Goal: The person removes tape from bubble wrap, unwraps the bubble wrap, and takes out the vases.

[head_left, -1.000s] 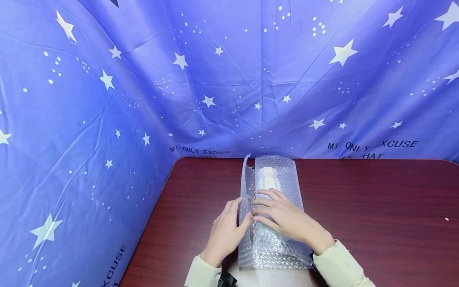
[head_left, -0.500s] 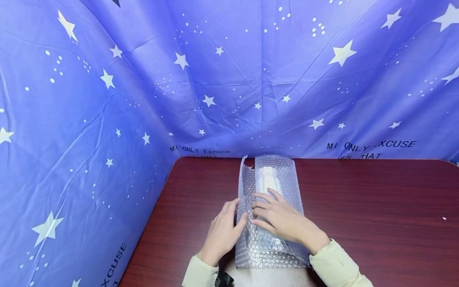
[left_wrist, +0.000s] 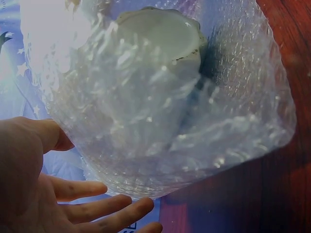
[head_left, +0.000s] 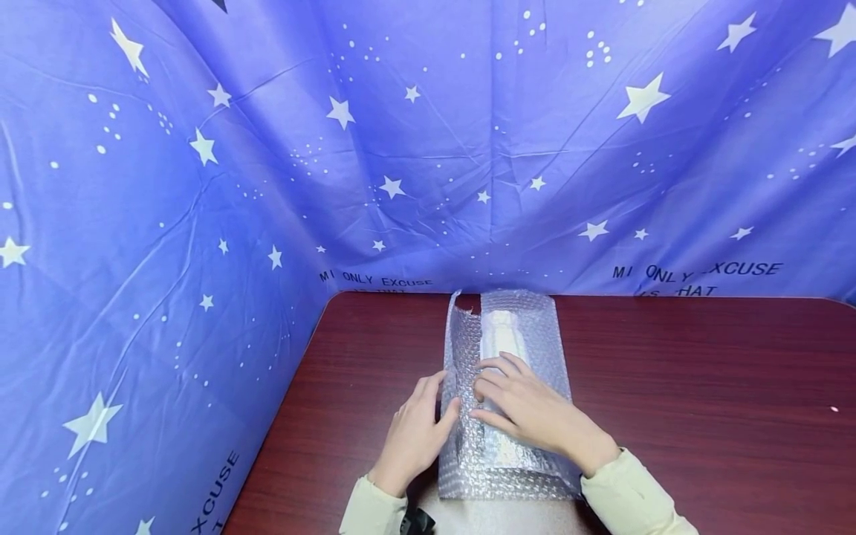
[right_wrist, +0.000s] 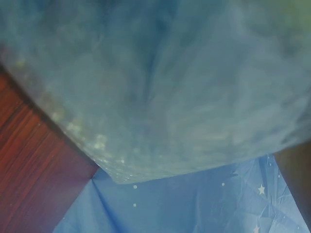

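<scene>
A sheet of bubble wrap (head_left: 468, 475) lies lengthwise on the table, folded over a white, bottle-shaped object (head_left: 503, 334). Through the plastic, a pale round end of that object (left_wrist: 160, 36) shows in the left wrist view. My left hand (head_left: 414, 435) is at the wrap's raised left edge, its thumb near the edge and its fingers spread and fairly straight. Across the wrapped object lies my right hand (head_left: 528, 409), fingers bent over the folded layer and holding it. The right wrist view is filled by blurred wrap (right_wrist: 160, 97); the right fingers are hidden there.
The dark red wooden table (head_left: 689, 386) extends to both sides. A blue star-patterned curtain (head_left: 428, 148) hangs behind it and along the left. One small white speck (head_left: 833, 409) lies far right on the table.
The gap between the wrap's left edge and the folded layer has widened slightly. My right fingers have bent a little more; my left hand has shifted slightly left with the edge.
</scene>
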Action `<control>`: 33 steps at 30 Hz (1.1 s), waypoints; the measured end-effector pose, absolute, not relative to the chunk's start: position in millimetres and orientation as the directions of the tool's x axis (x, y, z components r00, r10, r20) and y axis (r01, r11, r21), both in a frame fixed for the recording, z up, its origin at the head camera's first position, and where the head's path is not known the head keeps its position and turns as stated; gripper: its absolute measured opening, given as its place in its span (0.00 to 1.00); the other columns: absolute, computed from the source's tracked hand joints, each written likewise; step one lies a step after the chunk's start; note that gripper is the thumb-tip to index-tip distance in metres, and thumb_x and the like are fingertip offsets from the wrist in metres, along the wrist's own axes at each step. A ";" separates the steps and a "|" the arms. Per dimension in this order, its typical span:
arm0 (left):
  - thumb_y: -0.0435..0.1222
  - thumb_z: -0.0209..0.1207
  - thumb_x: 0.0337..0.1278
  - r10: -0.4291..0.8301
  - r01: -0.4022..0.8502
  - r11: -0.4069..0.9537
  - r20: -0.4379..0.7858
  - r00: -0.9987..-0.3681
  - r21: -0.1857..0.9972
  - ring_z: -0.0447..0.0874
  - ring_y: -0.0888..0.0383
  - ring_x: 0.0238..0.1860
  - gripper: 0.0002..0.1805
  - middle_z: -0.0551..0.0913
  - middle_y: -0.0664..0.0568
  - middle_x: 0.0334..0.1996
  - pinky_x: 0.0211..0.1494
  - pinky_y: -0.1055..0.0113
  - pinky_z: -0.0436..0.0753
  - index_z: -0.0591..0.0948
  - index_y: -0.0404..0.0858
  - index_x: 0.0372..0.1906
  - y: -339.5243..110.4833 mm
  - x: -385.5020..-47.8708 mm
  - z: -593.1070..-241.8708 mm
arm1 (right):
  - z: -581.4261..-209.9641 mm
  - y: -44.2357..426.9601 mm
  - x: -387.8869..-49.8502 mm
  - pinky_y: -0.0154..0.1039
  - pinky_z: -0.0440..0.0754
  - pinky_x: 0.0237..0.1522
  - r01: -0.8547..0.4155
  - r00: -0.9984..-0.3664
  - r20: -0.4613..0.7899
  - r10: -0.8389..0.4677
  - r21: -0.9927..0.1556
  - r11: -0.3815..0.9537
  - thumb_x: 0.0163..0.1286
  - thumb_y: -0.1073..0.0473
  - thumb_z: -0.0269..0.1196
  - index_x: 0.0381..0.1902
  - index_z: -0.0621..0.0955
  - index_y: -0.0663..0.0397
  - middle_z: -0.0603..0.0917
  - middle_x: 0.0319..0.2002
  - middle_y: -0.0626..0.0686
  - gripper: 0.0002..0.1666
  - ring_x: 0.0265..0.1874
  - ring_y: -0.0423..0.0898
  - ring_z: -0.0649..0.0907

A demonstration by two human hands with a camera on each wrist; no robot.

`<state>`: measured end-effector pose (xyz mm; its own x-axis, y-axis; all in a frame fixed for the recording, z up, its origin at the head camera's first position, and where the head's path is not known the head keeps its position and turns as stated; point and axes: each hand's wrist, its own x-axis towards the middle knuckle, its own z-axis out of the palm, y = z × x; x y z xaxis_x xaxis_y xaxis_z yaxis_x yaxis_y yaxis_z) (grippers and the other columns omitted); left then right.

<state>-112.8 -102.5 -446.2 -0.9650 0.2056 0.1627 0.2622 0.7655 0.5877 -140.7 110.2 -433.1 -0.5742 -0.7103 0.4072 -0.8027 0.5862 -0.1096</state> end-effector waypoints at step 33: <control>0.46 0.54 0.69 0.159 0.220 0.770 0.153 -0.975 0.599 0.84 0.49 0.49 0.27 0.81 0.47 0.55 0.50 0.46 0.81 0.73 0.40 0.68 -114.2 -114.9 -453.2 | -430.1 155.5 -134.6 0.46 0.67 0.66 -0.759 -0.614 0.491 -0.618 -0.152 0.633 0.72 0.46 0.60 0.29 0.73 0.38 0.80 0.43 0.43 0.11 0.55 0.48 0.76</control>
<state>-114.9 -114.2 -453.2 -0.9753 0.1594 0.1529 0.2197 0.7699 0.5992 -134.6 155.5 -430.1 -0.6136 -0.6182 0.4912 -0.7592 0.6329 -0.1519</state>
